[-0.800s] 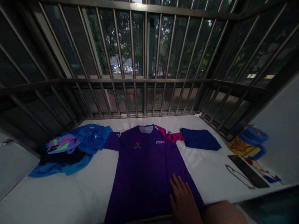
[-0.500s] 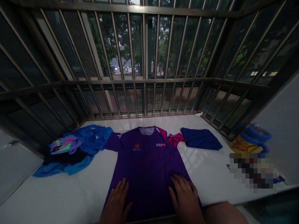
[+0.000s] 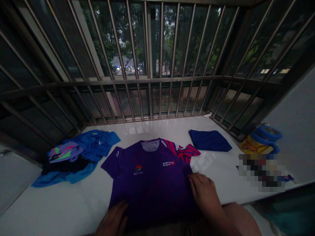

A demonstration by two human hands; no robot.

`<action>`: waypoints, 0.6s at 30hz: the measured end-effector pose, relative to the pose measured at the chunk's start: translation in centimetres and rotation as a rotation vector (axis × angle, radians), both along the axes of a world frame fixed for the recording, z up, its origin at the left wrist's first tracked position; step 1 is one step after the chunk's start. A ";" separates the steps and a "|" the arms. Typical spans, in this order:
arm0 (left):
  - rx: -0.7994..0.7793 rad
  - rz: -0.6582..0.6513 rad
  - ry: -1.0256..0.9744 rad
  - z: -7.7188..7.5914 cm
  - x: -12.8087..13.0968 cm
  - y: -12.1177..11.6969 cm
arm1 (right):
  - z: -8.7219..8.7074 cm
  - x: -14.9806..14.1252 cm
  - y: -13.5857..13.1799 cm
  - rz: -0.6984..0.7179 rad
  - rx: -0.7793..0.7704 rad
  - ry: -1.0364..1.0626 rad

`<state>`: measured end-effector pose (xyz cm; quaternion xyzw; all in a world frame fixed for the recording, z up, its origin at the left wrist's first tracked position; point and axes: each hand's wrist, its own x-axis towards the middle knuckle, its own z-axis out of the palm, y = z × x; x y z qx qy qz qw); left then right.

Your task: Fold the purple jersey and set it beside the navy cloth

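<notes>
Two bare hands sit at the side edges of a purple T-shirt (image 3: 152, 190): the left hand (image 3: 112, 219) at the near left, the right hand (image 3: 203, 192) at the right. Both are partly curled; whether either has fabric pinched cannot be told, as the near part is dark. The T-shirt lies front up at the centre of a white ledge (image 3: 228, 177), collar toward the far side, red-patterned sleeve (image 3: 189, 152) to the right. A folded navy cloth (image 3: 210, 141) lies near that sleeve, apart from it. At left is a loose clothes pile (image 3: 86, 146); at far right, a yellow-and-blue container (image 3: 256, 146). Metal bars (image 3: 151, 82) line the far edge.
</notes>
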<state>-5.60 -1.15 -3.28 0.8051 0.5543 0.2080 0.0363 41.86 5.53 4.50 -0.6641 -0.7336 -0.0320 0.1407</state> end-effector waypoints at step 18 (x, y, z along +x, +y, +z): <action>-0.044 0.425 0.063 3.1 -3.3 15.4 | 5.9 8.9 15.6 -0.067 -0.179 0.120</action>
